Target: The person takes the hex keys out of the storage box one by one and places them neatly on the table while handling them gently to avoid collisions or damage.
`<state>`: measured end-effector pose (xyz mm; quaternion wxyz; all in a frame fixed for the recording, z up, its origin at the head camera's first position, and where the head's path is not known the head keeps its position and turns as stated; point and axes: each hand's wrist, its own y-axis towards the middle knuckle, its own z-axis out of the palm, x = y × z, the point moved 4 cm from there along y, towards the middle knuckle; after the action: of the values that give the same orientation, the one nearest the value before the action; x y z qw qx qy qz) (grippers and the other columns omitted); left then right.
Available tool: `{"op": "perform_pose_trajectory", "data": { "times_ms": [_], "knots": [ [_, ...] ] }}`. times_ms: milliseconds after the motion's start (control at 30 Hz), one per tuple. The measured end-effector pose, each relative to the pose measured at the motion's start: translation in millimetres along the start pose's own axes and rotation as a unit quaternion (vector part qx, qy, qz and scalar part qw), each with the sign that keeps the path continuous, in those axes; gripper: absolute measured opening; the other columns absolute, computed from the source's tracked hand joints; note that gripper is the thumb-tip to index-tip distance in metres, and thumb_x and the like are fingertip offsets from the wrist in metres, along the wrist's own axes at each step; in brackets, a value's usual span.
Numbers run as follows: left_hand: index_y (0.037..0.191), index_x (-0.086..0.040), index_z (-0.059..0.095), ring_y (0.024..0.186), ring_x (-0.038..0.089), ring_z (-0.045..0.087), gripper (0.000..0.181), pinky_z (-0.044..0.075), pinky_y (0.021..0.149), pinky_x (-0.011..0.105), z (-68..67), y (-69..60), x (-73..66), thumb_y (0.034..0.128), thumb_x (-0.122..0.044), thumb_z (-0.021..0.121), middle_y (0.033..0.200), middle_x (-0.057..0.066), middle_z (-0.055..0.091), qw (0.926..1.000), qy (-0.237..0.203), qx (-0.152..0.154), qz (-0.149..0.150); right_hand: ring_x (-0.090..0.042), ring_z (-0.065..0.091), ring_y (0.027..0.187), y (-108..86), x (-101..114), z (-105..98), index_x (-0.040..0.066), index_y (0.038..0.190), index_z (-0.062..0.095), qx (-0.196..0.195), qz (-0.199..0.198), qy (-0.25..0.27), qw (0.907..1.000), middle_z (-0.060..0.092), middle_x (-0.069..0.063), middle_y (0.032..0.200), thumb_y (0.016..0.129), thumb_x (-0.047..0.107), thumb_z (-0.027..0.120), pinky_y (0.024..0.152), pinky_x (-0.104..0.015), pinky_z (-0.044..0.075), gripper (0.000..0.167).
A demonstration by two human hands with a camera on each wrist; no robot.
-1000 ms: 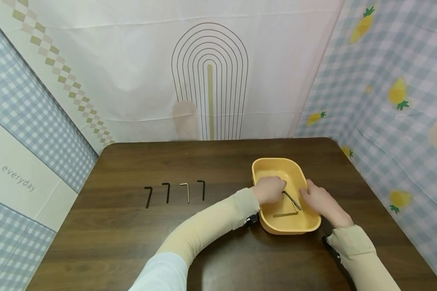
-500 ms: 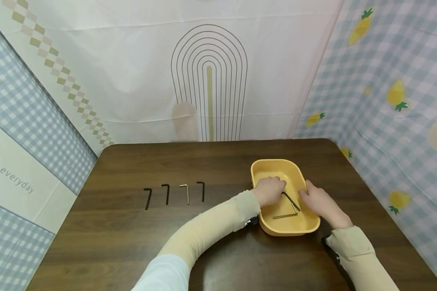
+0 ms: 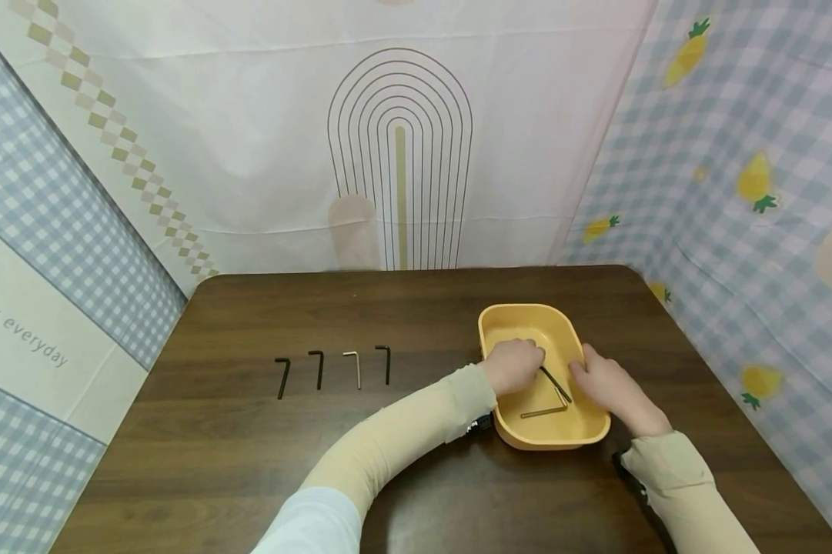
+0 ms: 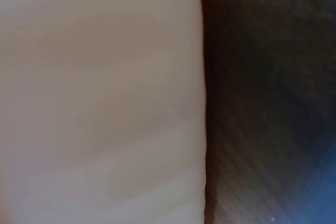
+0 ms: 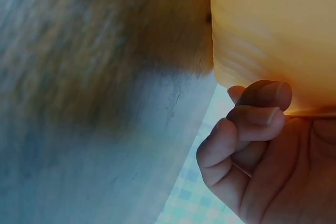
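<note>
Yellow and open-topped, the bin (image 3: 557, 444) sits beneath my left hand (image 3: 516, 366) and against my right hand (image 3: 613, 385) on a dark wooden table (image 3: 201, 469). My right hand grips the bin's near side wall, thumb over the rim and fingers curled against the outside. My left hand reaches down inside, knuckles up and fingers bent; one end of a dark hex key (image 3: 556, 385) meets its fingertips, but they are hidden and I cannot tell whether they pinch it. That key's shaft slants away to the right of my left hand and back toward me. Just beside it, on the side of my left hand closer to my body, a bronze hex key (image 3: 543, 412) lies on the bin's floor, its short end meeting the dark shaft.

Well apart, to the left of my left hand, four hex keys lie in a spaced row: a black key (image 3: 388, 365) nearest the hand, then a silver key (image 3: 358, 371), a second black key (image 3: 320, 371) and, farthest out, a tilted black key (image 3: 284, 378). By my judgement the work stands partway: four pieces are set out, while at least two are in the bin, neither yet in line. Whether my left hand covers any more, I cannot tell.
</note>
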<state>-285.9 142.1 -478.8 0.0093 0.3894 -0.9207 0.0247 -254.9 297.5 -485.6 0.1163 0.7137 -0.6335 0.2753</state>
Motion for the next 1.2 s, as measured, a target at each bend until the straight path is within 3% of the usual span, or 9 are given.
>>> {"op": "perform_pose_trajectory", "data": {
  "times_ms": [333,633,900,1033,1200],
  "knots": [
    [0.106,-0.018,0.070,0.081,0.011,0.061,0.014,0.051,0.065,0.026,-1.4,-1.5,-2.3,0.1019,-0.016,0.056,0.098,-0.002,0.065,0.9999,0.006,0.001,0.016,-0.020,0.060,0.063,-1.4,-1.1,-1.3,-0.011,0.132,0.037,0.001,0.002,-0.001,1.0000,0.058,-0.014,0.080,0.109,0.029,0.032,0.057,-0.036,0.048,0.047],
    [0.097,-0.019,0.068,0.082,0.011,0.061,0.008,0.052,0.069,0.027,-1.7,-1.6,-0.7,0.0986,-0.017,0.061,0.095,-0.002,0.067,0.9997,-0.002,0.001,0.023,-0.020,0.059,0.060,-0.4,-1.5,-1.1,-0.008,0.125,0.040,-0.008,-0.003,0.002,1.0000,0.057,-0.013,0.077,0.109,0.027,0.033,0.055,-0.035,0.048,0.039],
    [0.088,-0.020,0.064,0.078,0.010,0.058,0.009,0.050,0.068,0.027,-0.6,-1.6,0.4,0.0964,-0.019,0.064,0.089,-0.005,0.065,0.9996,-0.017,0.020,0.014,-0.020,0.059,0.060,1.2,-1.2,-1.6,-0.006,0.118,0.042,-0.016,-0.009,-0.003,0.9998,0.056,-0.012,0.075,0.109,0.027,0.033,0.055,-0.035,0.048,0.036],
    [0.093,-0.019,0.065,0.079,0.010,0.058,0.006,0.050,0.066,0.028,1.8,-0.8,0.0,0.0984,-0.019,0.061,0.092,-0.004,0.065,0.9993,-0.025,0.026,0.003,-0.020,0.059,0.061,1.1,-1.5,-1.1,-0.007,0.119,0.042,-0.012,-0.006,-0.004,0.9999,0.057,-0.013,0.077,0.109,0.027,0.033,0.056,-0.036,0.048,0.037],
    [0.112,-0.014,0.062,0.082,0.011,0.059,0.014,0.051,0.063,0.027,5.0,-0.6,-1.1,0.1006,-0.020,0.057,0.099,-0.001,0.062,0.9996,-0.018,0.020,-0.003,-0.020,0.059,0.062,0.5,-0.8,-0.1,-0.009,0.123,0.041,-0.009,-0.006,-0.002,0.9999,0.058,-0.013,0.078,0.108,0.027,0.034,0.056,-0.036,0.048,0.039]
  ]
}}
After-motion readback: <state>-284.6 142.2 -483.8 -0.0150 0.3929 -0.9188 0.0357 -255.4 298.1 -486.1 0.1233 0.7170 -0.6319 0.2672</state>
